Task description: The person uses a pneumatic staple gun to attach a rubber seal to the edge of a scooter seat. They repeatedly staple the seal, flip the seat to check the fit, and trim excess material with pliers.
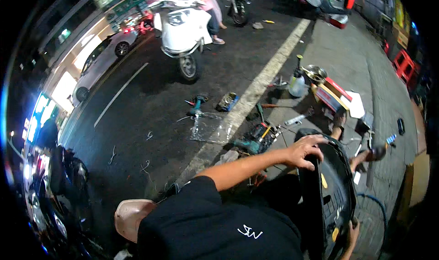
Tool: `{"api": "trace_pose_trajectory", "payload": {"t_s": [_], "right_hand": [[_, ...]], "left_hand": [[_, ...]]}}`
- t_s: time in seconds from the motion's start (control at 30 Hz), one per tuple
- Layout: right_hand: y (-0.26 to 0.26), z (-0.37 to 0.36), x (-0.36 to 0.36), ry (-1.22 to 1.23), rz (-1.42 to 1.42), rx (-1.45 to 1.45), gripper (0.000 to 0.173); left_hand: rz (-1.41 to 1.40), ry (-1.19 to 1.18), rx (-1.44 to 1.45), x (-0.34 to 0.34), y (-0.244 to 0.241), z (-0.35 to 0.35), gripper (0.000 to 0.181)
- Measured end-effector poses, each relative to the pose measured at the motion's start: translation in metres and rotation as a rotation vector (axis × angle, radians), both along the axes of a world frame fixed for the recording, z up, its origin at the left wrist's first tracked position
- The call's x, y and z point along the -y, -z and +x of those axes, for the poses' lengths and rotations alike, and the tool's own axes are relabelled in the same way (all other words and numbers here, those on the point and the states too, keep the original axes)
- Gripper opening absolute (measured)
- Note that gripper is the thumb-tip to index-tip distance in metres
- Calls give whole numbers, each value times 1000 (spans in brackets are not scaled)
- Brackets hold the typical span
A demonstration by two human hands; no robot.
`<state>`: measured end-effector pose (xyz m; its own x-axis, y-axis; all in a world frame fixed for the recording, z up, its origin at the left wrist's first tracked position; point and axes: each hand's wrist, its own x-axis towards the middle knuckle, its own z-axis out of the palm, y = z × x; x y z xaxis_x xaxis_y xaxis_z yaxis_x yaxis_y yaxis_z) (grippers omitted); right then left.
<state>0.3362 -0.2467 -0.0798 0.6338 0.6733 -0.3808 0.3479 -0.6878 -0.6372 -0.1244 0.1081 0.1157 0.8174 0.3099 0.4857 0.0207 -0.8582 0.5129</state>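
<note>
My left hand (308, 153) grips the upper end of what looks like a black scooter seat (331, 188), its thumb and fingers bent over the rim. The ribbed plastic underside, with yellowish pads, faces up towards me. My right hand (354, 227) holds the outer edge near the lower end; part of that hand is hidden. The seat stands tilted against my lap. Beyond its upper end my feet, one of them the left foot (339, 119), rest on the pavement. Beside my left forearm lie a teal power tool (248, 145) and several hand tools.
A spray bottle (297, 81), a metal bowl (315, 74) and an open cardboard box (331, 95) stand ahead-left. A cordless drill (197, 103), a parts tray (227, 102) and clear plastic film (211, 127) lie on the road. A white scooter (185, 30) stands farther off; a blue hose (377, 203) curves at right.
</note>
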Motion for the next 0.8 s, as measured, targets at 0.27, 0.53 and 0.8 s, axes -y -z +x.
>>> {"api": "trace_pose_trajectory", "payload": {"t_s": [0.27, 0.53, 0.8], "right_hand": [[-24, -3, 67, 204, -98, -71, 64], [-29, -30, -7, 101, -78, -57, 63], [-73, -106, -50, -10, 128, 175, 52]], "left_hand": [[-1055, -365, 479, 50, 118, 116, 75], [-1587, -189, 304, -14, 110, 149, 111], [-1849, 22, 283, 10, 106, 84, 72]]}}
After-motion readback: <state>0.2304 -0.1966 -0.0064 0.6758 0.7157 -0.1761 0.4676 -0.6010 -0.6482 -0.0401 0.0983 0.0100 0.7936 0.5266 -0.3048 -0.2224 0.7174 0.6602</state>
